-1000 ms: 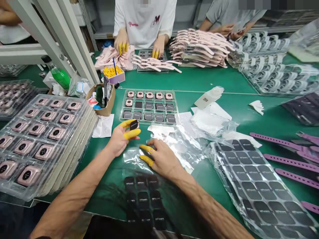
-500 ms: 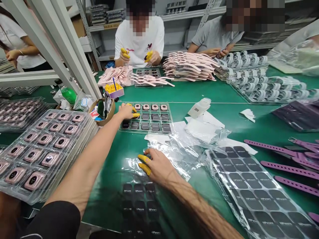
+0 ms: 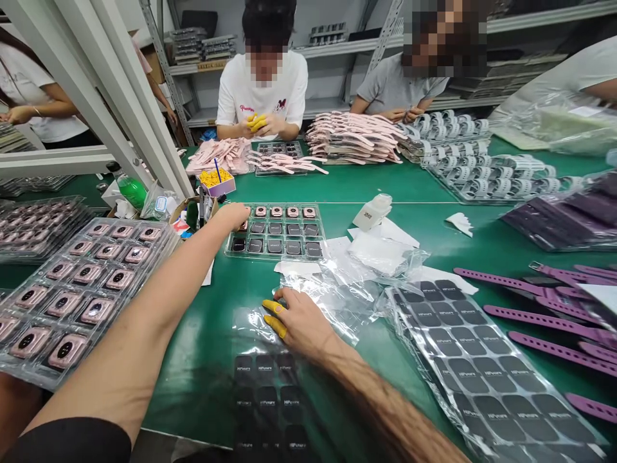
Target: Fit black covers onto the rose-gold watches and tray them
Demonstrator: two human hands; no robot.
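At the bottom centre lies a clear sheet of black screen films (image 3: 272,392). The right hand (image 3: 301,321) rests flat on it just above, its yellow-capped fingers pressed to the plastic and gripping nothing. Further up, the left hand (image 3: 234,215) reaches to the left end of the clear watch tray (image 3: 274,233). Its fingers curl over a cell there, and whether they hold anything I cannot tell. Most cells look dark-faced, so covered, I judge; the pink top row appears left to do.
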